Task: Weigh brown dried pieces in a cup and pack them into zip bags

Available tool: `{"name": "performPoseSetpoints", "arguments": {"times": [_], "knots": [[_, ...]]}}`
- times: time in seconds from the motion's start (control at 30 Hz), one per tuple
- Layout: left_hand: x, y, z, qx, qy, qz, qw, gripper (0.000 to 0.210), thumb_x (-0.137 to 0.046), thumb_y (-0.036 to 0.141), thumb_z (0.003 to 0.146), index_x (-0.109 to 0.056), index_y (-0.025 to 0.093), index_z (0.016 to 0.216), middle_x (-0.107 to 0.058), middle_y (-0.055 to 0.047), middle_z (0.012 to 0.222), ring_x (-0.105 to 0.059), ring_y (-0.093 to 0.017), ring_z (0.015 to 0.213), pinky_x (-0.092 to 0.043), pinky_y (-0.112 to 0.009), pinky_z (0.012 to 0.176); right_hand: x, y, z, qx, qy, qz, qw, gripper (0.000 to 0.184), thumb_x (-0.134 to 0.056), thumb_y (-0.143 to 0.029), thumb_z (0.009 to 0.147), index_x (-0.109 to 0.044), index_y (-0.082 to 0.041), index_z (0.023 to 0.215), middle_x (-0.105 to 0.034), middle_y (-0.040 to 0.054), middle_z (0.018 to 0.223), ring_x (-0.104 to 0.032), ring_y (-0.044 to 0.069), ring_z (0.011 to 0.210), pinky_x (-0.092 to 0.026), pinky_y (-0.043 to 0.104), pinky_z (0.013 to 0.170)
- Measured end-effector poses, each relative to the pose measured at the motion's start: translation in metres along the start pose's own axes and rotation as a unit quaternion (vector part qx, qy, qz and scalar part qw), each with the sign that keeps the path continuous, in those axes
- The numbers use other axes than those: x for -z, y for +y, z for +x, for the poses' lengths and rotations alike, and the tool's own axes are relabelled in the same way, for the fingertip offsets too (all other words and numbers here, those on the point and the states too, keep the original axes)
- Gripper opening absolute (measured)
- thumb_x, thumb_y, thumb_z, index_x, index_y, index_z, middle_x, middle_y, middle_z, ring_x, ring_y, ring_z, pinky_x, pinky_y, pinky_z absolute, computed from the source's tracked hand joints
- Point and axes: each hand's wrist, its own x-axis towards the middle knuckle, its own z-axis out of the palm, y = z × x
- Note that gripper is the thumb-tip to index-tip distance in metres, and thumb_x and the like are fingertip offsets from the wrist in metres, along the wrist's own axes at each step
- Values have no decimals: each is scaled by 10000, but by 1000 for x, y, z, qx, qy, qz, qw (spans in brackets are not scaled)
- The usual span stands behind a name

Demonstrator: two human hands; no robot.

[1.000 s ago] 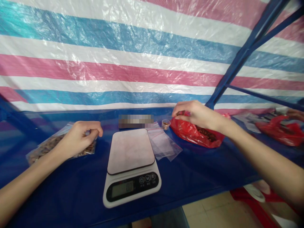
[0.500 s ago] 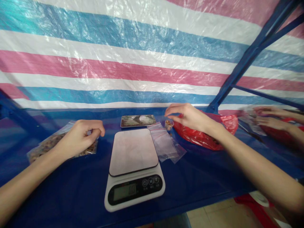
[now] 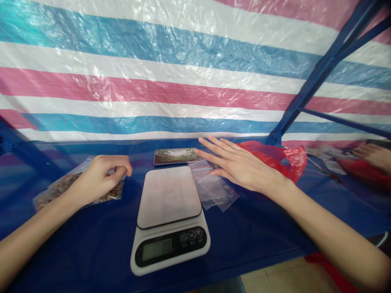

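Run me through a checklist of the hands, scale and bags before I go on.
1. Scale reading legible: ok, its display appears to show 0.0.
2. Right hand free: ok, fingers spread, nothing seen in it.
3. Left hand free: cannot tell; its fingers are curled, partly hiding the bag of brown pieces.
4. Clear zip bags beside the scale: ok, just right of it.
5. Red bag contents visible: not ok, the right hand covers part of it.

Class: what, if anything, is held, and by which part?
Right hand: nothing visible, fingers spread. Left hand: curled over the clear bag; whether held cannot be told.
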Motion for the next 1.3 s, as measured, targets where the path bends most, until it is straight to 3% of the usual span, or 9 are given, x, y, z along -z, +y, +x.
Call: {"name": "performPoseSetpoints", "arguments": {"times": [0.6,0.97,1.3], "knots": [[0,-1,1,3,8,1,1000,191,-481,354,747,-605,393,607,-656,38,664,-624,-297,668,-496,-432,700,-7,0,-7,-61,-77,93,991,700,-396,-618,1112,-276,-328,1738,-164,64,1830,-97,320,1698,-272,640,1329],[1,1,0,9,1,13,1000,211,-464,375,781,-586,386,609,-652,36,655,-627,-295,669,-495,-436,685,-12,2,-8,-68,-94,112,987,697,-433,-611,1105,-311,-324,1728,-184,81,1825,-102,342,1693,-271,647,1331],[0,-1,0,17,-13,14,1000,183,-480,391,785,-574,370,630,-666,14,668,-628,-301,702,-506,-450,686,-18,-8,-10,-34,-49,66,996,673,-519,-516,1103,-343,-312,1720,-227,84,1820,-131,331,1696,-265,638,1341]]}}
